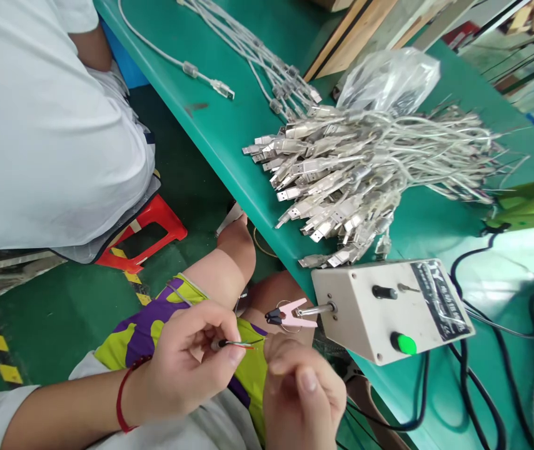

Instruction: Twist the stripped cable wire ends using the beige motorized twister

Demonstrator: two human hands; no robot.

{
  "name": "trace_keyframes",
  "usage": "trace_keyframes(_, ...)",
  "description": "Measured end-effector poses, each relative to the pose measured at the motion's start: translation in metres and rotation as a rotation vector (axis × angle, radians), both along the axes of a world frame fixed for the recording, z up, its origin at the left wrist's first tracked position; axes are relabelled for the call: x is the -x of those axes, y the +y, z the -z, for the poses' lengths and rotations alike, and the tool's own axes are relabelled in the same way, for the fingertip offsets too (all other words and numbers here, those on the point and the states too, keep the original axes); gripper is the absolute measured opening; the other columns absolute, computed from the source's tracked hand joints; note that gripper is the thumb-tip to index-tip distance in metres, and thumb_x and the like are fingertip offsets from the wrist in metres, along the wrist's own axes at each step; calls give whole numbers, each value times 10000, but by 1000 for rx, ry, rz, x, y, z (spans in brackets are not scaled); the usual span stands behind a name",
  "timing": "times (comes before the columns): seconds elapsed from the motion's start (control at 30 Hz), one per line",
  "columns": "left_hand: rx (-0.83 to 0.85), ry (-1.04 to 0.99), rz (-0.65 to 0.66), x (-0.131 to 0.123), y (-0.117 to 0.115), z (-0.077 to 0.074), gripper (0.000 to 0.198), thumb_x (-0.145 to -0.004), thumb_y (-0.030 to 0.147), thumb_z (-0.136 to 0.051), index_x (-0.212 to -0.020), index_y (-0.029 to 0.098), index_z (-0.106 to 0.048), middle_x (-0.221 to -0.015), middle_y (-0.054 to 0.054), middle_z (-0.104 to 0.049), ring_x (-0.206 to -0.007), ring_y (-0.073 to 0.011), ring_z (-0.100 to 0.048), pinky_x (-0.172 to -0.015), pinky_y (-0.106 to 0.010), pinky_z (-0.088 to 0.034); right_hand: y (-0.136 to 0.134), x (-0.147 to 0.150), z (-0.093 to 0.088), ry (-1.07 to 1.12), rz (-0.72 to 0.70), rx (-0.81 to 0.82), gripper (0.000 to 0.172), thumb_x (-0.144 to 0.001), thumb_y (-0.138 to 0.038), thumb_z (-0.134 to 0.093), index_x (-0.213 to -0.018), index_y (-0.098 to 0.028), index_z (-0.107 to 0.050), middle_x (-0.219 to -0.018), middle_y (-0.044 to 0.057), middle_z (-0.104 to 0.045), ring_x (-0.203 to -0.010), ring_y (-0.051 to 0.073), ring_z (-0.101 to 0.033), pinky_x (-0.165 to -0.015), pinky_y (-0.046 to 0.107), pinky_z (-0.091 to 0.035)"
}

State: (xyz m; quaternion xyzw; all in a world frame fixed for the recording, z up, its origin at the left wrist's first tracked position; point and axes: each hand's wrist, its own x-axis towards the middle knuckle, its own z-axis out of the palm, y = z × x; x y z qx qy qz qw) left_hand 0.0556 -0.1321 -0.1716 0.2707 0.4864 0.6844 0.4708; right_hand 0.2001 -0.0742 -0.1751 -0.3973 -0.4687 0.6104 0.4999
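Note:
Pinched between the thumb and fingers of my left hand [196, 362] is the end of a cable [222, 343]. Thin red, green, white and dark wires fan out from its stripped tip toward the right. My right hand [302, 387] is just beyond those wire ends, fingers curled and pressed together; whether a wire is between them is too small to make out. Above the hands, a pink clip with black tips [290, 314] sits on a metal shaft that sticks out of a beige box [365, 312]. The box carries a black knob, a toggle switch and a green button.
On the green table [211, 150] lies a big heap of clear USB cables [342, 169]. More cables [257, 56] and a plastic bag [389, 78] are behind it. Black cords run right of the box. A person in white [51, 125] sits at left on a red stool [154, 228].

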Motion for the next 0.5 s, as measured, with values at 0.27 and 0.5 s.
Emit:
trace_keyframes(0.27, 16, 63, -92, 3, 20, -3, 179, -878, 78, -815, -838, 220, -713, -726, 25, -645, -590, -96, -557, -545, -166, -427, 22, 2, 9, 174, -62, 394, 500, -1040, -722, -752, -1287, -315, -902, -669, -23, -505, -587, 152, -437, -579, 287, -471)
trace_keyframes(0.5, 27, -28, -6, 1, 23, 4, 173, -896, 109, -818, -871, 215, -683, -770, 16, -642, -605, -102, -531, -563, -186, -437, 30, 7, 14, 263, -107, 313, 302, -1059, -630, -831, -1132, -353, -927, -436, -111, -236, -471, 120, -157, -453, 202, -309)
